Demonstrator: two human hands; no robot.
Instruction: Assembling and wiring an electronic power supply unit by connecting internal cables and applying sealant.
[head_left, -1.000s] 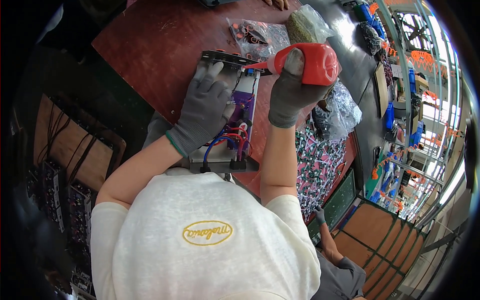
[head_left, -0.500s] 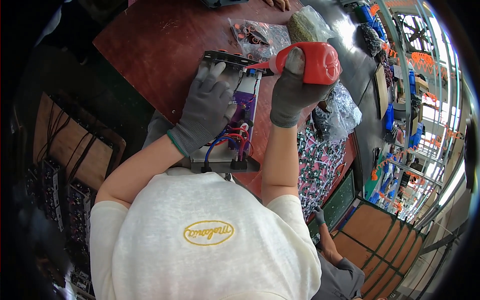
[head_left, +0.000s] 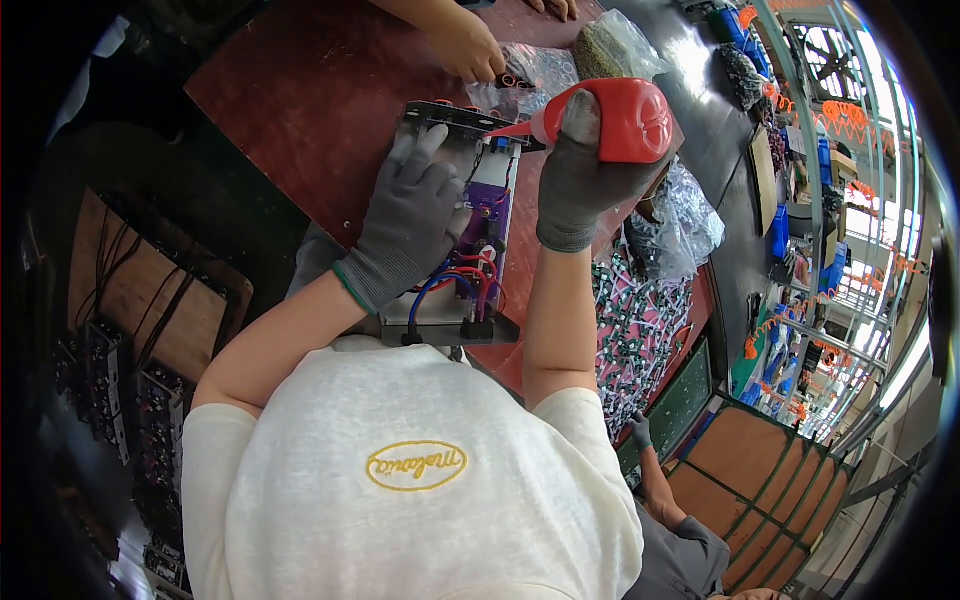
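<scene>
My right hand [head_left: 580, 185], in a grey glove, grips a red squeeze bottle [head_left: 635, 122] tipped on its side. Its thin nozzle points left, its tip at the white connectors behind the front panel [head_left: 450, 117] of an open metal chassis [head_left: 400, 310]. Inside the chassis are a purple circuit board [head_left: 487, 203] and red and blue wires [head_left: 440, 283]. My gloved left hand [head_left: 410, 215] lies across the chassis's left side, fingers stretched toward the panel and thumb over the board. Whether the nozzle touches a connector I cannot tell.
Another person's bare hand [head_left: 468, 45] is at a plastic bag of small ringed parts [head_left: 535, 68]. Beyond lies a bag of greenish grains [head_left: 610, 50]. At right are crumpled clear plastic [head_left: 680, 230] and a pile of wired small parts [head_left: 640, 320]. Another worker [head_left: 680, 545] is at lower right.
The bottle and my right hand have shifted slightly left, the nozzle tip with them. Another person's hand has come in from the top to the bag of parts. My left hand stays put.
</scene>
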